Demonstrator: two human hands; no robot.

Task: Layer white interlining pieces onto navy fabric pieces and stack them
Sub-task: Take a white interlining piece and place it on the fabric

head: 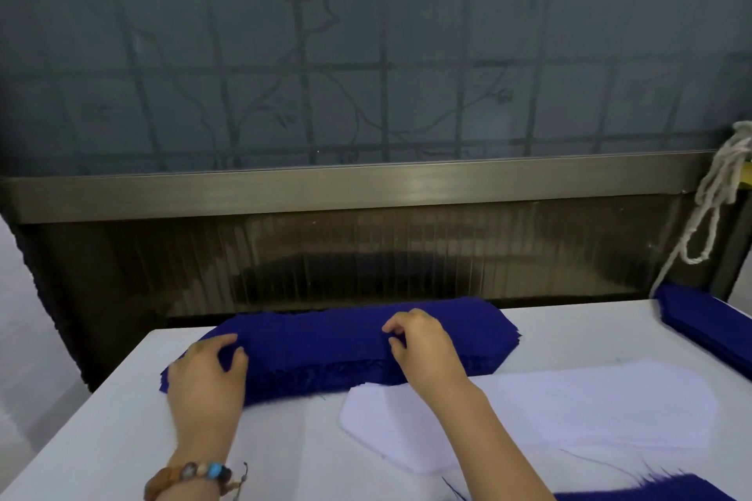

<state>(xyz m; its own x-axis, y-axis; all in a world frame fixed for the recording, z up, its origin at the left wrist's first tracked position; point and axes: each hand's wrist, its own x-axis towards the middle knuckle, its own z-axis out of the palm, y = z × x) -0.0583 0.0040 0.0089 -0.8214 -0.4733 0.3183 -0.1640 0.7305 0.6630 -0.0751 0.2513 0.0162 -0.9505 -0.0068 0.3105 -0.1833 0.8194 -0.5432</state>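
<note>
Separation of one piece from the navy stack (325,342) looks to be the step in hand; the stack lies under both hands, running from the left one to well past the right one; the left hand (207,374) curls fingers and thumb round the stack's left end, gripping it; the right hand (423,346) has fingertips and thumb drawn together on the top layer, seemingly pinching it; the white interlining pieces (569,407) lie just on the person's side of that hand, spreading off to its right. To do it well, lift only the top layer; hold the stack down with the left hand so it does not shift; check that the frayed edges have not caught a second piece.
</note>
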